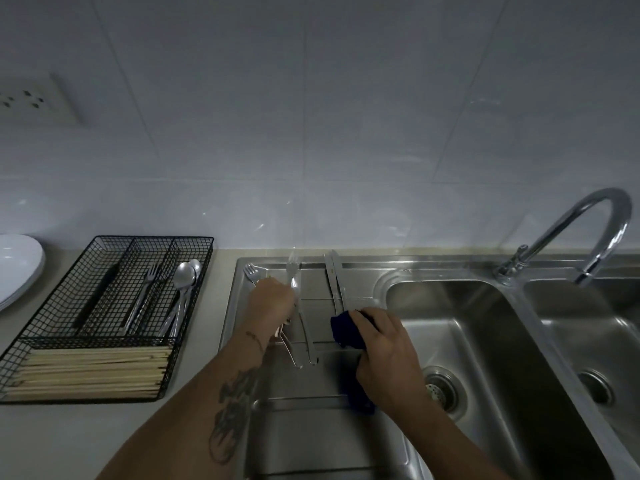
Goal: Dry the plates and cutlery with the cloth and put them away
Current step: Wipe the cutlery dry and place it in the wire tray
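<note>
Cutlery lies spread on the steel draining board (311, 403) in front of you: a fork (250, 271) at its far left corner, two knives (335, 277) side by side near the middle, and more pieces under and just beside your left hand (272, 301). That hand reaches down over them, its fingers curled round a blurred, shiny piece (293, 271) that rises toward the wall. Your right hand (382, 336) grips the dark blue cloth (346, 332), bunched against the near ends of the two knives. On the tabletop (86, 438) to your left stands the black wire organiser (104, 320), with forks (149, 289) and spoons (183, 285) in its upper compartments and chopsticks (90, 372) stacked across its near one. White plates (17, 265) sit stacked at the far left edge. The tap (585, 233) arches over the sink basins (485, 341) on your right.
</note>
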